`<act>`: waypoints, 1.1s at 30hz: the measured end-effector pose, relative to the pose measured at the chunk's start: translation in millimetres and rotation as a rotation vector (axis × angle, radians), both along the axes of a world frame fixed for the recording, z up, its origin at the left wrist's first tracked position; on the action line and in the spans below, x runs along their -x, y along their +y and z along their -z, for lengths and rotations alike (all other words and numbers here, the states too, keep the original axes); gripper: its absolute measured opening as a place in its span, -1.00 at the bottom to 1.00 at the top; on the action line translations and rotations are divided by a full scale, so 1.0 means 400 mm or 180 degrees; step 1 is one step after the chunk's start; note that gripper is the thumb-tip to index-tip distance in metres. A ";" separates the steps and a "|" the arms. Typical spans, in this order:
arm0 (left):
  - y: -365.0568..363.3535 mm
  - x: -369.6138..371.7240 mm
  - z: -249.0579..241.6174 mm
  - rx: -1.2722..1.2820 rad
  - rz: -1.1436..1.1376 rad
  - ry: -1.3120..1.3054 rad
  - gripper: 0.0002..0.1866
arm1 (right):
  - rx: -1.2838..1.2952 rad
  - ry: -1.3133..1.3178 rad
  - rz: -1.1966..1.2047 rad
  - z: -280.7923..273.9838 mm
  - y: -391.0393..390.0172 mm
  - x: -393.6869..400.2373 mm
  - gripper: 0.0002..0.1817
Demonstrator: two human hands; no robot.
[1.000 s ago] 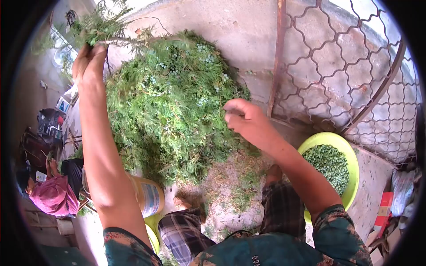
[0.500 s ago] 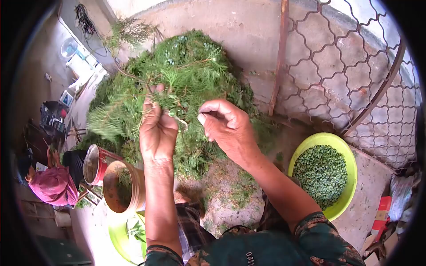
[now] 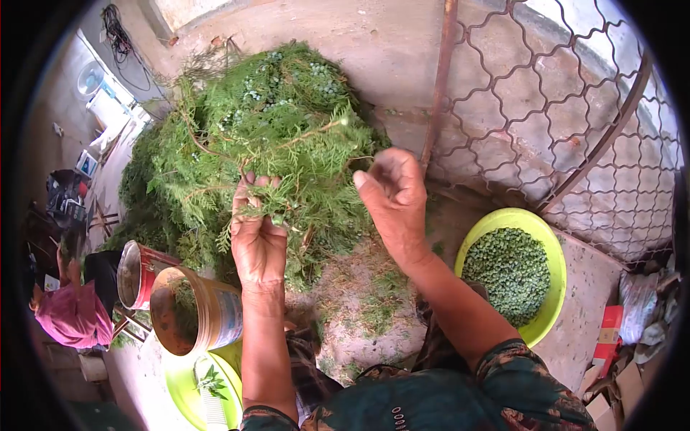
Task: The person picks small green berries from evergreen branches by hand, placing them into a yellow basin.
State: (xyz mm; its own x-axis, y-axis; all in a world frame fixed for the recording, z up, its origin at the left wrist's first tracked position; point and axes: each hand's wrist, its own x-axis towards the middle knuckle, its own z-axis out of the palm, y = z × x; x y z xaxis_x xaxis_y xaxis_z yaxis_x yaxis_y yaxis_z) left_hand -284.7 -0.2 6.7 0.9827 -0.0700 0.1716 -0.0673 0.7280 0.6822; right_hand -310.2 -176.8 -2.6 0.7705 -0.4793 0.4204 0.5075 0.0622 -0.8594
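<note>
My left hand (image 3: 259, 248) is closed around the stem of a leafy evergreen branch (image 3: 203, 147), palm up. Small green cones (image 3: 278, 220) show beside its fingertips. My right hand (image 3: 394, 192) is raised to the right of the branch, with its fingers curled in and the thumb along them. Whatever lies between those fingers, if anything, is hidden. Behind both hands rises a big heap of cut evergreen branches (image 3: 302, 93), dotted with pale bluish cones. A yellow-green basin (image 3: 558, 276) holding many small green cones stands beside my right forearm.
An orange-brown bucket (image 3: 215, 316) and a red bucket (image 3: 140, 276) stand at left, above another yellow-green basin (image 3: 176, 384). A person in a pink top (image 3: 75, 316) sits at far left. A rusty wire-mesh gate (image 3: 532, 93) leans against the wall at right.
My right hand has moved right, away from my left hand. My left hand still grips the branch. The view has shifted slightly.
</note>
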 end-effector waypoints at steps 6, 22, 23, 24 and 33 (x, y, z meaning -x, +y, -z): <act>-0.003 0.001 0.017 0.0106 0.0130 0.0058 -0.50 | 0.0265 0.0485 -0.0668 -0.043 -0.035 0.000 -0.20; -0.032 -0.006 0.021 -0.0529 -0.0449 0.1733 -0.66 | 0.1541 0.0258 -0.1240 0.000 0.013 0.020 -0.78; -0.018 -0.009 0.045 -0.0522 -0.0463 0.1756 -0.66 | 0.1687 0.0056 -0.1126 0.004 0.014 0.021 -0.78; 0.007 -0.021 0.083 -0.0570 -0.0305 0.1395 -0.69 | 0.1828 -0.0149 -0.1010 0.008 0.015 0.022 -0.79; -0.009 -0.005 0.020 -0.0513 -0.0064 0.1024 -0.62 | 0.1633 0.0371 -0.1186 0.037 0.035 0.027 -0.72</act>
State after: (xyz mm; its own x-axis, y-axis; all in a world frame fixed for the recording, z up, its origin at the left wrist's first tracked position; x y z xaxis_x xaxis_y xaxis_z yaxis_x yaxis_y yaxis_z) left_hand -282.7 -3.7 -1.5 0.9860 -0.0511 -0.1585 0.1565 0.6101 0.7768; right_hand -320.8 -162.9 -17.4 0.9009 0.0690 0.4284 0.4327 -0.2174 -0.8749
